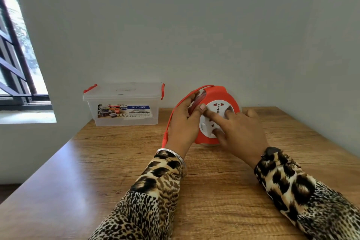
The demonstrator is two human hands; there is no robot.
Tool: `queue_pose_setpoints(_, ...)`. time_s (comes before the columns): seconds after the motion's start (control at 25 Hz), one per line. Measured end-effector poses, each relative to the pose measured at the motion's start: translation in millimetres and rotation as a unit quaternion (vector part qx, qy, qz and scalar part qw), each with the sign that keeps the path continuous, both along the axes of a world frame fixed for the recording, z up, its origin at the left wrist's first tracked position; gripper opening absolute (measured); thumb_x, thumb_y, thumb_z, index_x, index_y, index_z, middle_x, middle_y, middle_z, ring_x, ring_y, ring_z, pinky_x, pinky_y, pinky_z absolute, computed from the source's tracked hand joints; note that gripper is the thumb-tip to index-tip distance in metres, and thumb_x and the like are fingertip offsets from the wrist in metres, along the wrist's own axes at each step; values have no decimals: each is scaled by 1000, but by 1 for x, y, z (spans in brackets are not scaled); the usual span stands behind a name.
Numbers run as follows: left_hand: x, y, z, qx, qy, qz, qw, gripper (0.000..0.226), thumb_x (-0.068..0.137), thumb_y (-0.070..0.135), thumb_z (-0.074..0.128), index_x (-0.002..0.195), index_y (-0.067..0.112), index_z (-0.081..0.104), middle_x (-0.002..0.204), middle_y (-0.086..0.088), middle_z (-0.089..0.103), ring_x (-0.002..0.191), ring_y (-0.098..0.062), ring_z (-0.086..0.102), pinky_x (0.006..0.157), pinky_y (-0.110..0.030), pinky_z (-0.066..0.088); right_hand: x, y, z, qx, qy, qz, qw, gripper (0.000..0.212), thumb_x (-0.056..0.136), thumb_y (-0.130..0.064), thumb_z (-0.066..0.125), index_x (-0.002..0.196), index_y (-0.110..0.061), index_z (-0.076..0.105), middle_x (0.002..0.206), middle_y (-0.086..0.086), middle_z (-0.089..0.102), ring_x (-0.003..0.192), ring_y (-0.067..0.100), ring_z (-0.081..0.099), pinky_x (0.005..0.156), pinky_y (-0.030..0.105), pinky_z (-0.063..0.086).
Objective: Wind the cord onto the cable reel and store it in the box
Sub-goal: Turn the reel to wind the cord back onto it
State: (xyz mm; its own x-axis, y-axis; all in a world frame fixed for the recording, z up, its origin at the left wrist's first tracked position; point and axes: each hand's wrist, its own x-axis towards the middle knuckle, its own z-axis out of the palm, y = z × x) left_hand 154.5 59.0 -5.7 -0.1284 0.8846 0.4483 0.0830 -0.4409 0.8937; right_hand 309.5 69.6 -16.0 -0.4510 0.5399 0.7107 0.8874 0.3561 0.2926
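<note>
A red cable reel (218, 93) with a white socket face (219, 106) stands tilted on the wooden table (97, 161), near the wall. My left hand (182, 124) grips its left edge, thumb on the white face. My right hand (235, 126) lies over the socket face with fingers spread and pressed on it. A red cord (171, 117) loops from the reel's top down the left side to the table beside my left wrist. The clear plastic box (124, 111) with red latches sits lidded at the back left.
A grey wall runs close behind the reel and box. A window with dark bars (17, 64) is at the left. The table's left edge runs diagonally toward me, and bare wood lies in front of my arms.
</note>
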Motion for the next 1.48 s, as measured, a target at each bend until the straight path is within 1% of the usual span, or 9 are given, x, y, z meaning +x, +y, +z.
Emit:
queue_pose_setpoints(0.2, 7, 2, -6, -7, -52, 29, 998, 35, 95, 32, 60, 130, 37, 57, 125, 12, 66, 117, -9, 62, 99, -41, 53, -5, 5, -5, -36, 38, -17, 998, 61, 88, -43, 50, 144, -40, 26, 94, 6, 69, 72, 23, 65, 75, 39, 43)
queue_pose_setpoints(0.44, 23, 4, -13, 24, -69, 79, 994, 38, 96, 26, 59, 134, 29, 56, 132, 7, 62, 125, -10, 56, 106, -40, 48, -13, 6, -9, -81, 165, -8, 983, 59, 81, -43, 55, 136, -43, 35, 88, 1, 69, 73, 24, 66, 67, 34, 48)
queue_pose_setpoints(0.6, 34, 4, -17, 25, -88, 92, 992, 45, 93, 17, 63, 136, 24, 54, 138, 5, 56, 129, -10, 51, 109, -40, 44, -15, 16, -5, -238, 468, 28, 851, 61, 76, -53, 63, 131, -39, 42, 117, 2, 64, 92, 20, 61, 67, 29, 48)
queue_pose_setpoints(0.72, 36, 3, -19, 34, -81, 86, 992, 45, 89, 14, 67, 132, 25, 56, 132, 5, 59, 122, -10, 57, 101, -31, 50, -14, 20, -6, -287, 582, 79, 756, 65, 74, -46, 72, 132, -34, 46, 132, 1, 56, 100, 13, 53, 74, 27, 47)
queue_pose_setpoints(0.92, 15, 0, -19, -34, -82, 38, 995, 36, 80, 9, 77, 111, 22, 64, 105, 3, 70, 90, -7, 68, 79, -21, 57, -3, 14, -6, -240, 467, 73, 848, 62, 77, -46, 70, 133, -37, 44, 125, 4, 60, 99, 22, 62, 76, 34, 53)
queue_pose_setpoints(1.04, 7, 1, -17, -55, -81, 51, 994, 39, 77, 16, 81, 113, 12, 67, 94, 4, 70, 86, -11, 66, 78, -29, 58, 1, 10, -7, -167, 330, 6, 929, 63, 77, -64, 58, 133, -40, 41, 106, 2, 69, 84, 23, 65, 66, 35, 54)
queue_pose_setpoints(1.16, 15, 0, -16, -54, -96, 86, 990, 41, 77, 16, 81, 116, 14, 68, 90, 15, 68, 82, 2, 66, 83, -27, 58, -2, 10, -5, -97, 257, -48, 960, 63, 79, -69, 48, 133, -37, 39, 83, 1, 70, 71, 24, 65, 65, 33, 51)
queue_pose_setpoints(1.32, 28, -3, -20, -36, -91, 123, 988, 53, 81, 18, 78, 131, 16, 61, 117, 9, 70, 106, -2, 65, 99, -30, 52, -12, 9, -12, -142, 357, -33, 923, 62, 79, -64, 51, 132, -35, 36, 76, 3, 66, 71, 27, 64, 62, 33, 50)
queue_pose_setpoints(1.48, 38, -6, -23, -6, -71, 133, 989, 51, 82, 24, 77, 130, 22, 61, 121, 7, 69, 111, -6, 64, 100, -35, 52, -15, 8, -12, -240, 563, 42, 790, 64, 74, -57, 63, 130, -35, 41, 110, 4, 64, 93, 21, 62, 78, 38, 55)
